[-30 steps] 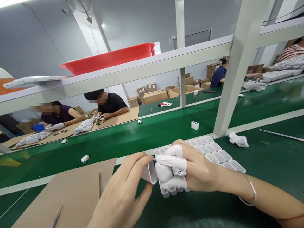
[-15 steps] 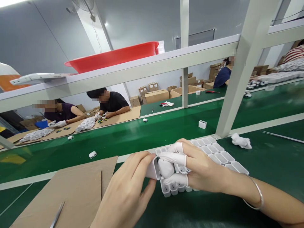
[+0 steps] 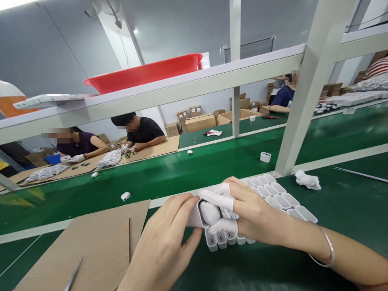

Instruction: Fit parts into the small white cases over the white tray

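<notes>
1. White rounded piece (image 3: 210, 213) slid deeper into the white plastic shell (image 3: 195, 217) at 12 o'clock; left hand (image 3: 165, 232) clamps shell, right hand (image 3: 254, 212) pinches piece. Crooked push might jam it.
2. Knuckle bump could tip white plastic cups (image 3: 282, 201), 2 o'clock.

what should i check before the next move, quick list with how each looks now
1. Left hand gripping the white case: ok
2. Right hand fingers on the rounded white piece: ok
3. Piece lined up at the case's open end: ok
4. Piece fully inside the case: not ok, part sticks out
5. Fit deep inside the case: cannot tell, hidden
6. Metal tool lying on the cardboard, away from both hands: ok
</notes>
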{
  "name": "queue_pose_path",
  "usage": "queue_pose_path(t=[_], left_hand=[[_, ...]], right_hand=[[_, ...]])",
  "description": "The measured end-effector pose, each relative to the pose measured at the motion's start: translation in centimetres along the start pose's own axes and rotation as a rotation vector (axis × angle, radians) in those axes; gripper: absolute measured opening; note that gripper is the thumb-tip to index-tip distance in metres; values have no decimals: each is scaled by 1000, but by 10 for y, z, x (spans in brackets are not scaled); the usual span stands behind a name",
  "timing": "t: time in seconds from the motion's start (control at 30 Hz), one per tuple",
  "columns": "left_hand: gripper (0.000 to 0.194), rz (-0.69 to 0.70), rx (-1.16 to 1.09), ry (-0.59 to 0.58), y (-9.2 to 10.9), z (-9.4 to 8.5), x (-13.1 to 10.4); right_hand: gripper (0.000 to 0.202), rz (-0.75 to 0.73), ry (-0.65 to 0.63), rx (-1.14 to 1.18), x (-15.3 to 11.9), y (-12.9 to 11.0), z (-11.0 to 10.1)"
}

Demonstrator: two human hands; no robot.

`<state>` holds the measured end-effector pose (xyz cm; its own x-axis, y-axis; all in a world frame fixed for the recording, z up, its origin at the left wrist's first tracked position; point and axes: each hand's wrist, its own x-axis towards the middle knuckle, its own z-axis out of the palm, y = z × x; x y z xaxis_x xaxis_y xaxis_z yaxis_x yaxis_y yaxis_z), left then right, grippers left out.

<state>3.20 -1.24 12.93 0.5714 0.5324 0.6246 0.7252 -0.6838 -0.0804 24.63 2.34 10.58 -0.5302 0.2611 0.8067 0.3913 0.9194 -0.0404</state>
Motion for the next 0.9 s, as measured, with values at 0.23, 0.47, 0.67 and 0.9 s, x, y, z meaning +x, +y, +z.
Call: queue_pose_path(t=[0.23,0.47,0.67,0.9], left_hand=[[28,-39,-17,47,1,2,4],[29,-28,-26,83,2,6,4],[28,-48,-63,86,1,11,1],[26,-247,-381,10,-1,11,8]], right_hand=[[45,48,138,27,0,4,3],[28,-86,132,-26,2,5,-2],[24,-101,122,-34,1,5,1],[44,-17,50,106,2,12,-3]])
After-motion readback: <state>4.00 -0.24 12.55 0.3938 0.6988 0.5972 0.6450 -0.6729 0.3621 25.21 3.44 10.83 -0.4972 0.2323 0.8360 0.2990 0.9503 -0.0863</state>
